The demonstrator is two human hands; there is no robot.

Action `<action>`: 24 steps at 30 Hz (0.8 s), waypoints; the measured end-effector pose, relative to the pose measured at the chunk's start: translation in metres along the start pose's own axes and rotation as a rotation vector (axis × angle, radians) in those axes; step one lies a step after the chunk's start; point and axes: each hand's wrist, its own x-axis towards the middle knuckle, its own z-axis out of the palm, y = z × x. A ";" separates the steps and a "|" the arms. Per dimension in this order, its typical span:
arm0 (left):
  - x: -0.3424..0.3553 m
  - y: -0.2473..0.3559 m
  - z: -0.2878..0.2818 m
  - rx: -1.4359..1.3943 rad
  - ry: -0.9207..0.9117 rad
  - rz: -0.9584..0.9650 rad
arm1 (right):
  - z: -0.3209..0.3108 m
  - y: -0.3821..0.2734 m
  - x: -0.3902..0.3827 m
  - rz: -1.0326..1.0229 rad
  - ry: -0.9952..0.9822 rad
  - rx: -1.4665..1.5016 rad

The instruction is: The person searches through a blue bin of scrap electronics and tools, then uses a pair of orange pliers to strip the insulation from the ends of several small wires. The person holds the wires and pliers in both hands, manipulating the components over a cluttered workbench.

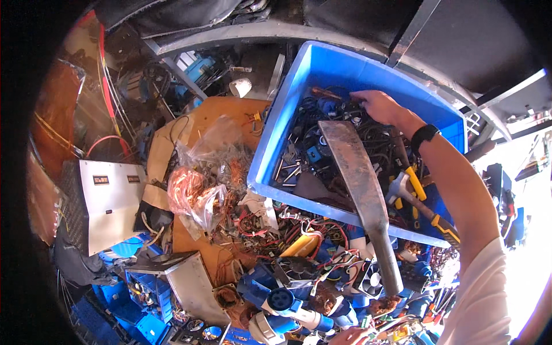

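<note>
At the far left, a white metal case point(115, 201) with a dark patterned side stands near a red cable point(107, 95) that runs down toward it. Blue plastic housings point(123, 310) are piled below, and to their right leans an open pale metal casing point(195, 290). Further right, a clear plastic bag point(214, 192) with copper-coloured wire in it lies on a brown board point(198, 123). Beside the bag spreads a tangle of red, black and white wires point(253, 221). Below that tangle sits a round blue-and-white connector point(281, 300).

Right of the bag is the large blue bin point(305, 202), holding dark cables, screws and small metal parts. A broad rusty blade point(352, 164) lies across its near rim, the flat end inside and the tubular socket outside, over the scrap. Under the socket, at the lower edge, only part of the left hand point(349, 337) shows, near some pale wires; I cannot tell whether it holds anything. A small cooling fan point(372, 278) lies above it.

The right hand point(376, 105) reaches into the far part of the bin, fingers stretched leftward above the cables; whether they pinch something is unclear. A black wristband point(424, 137) circles that wrist. Nearer, a hammer point(418, 204) with a yellow-and-black grip lies across the bin's right side, beside yellow-handled pliers point(415, 183).
</note>
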 end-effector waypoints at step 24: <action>0.010 0.006 -0.003 -0.070 -0.050 0.055 | -0.021 0.011 -0.053 0.194 -0.283 -0.003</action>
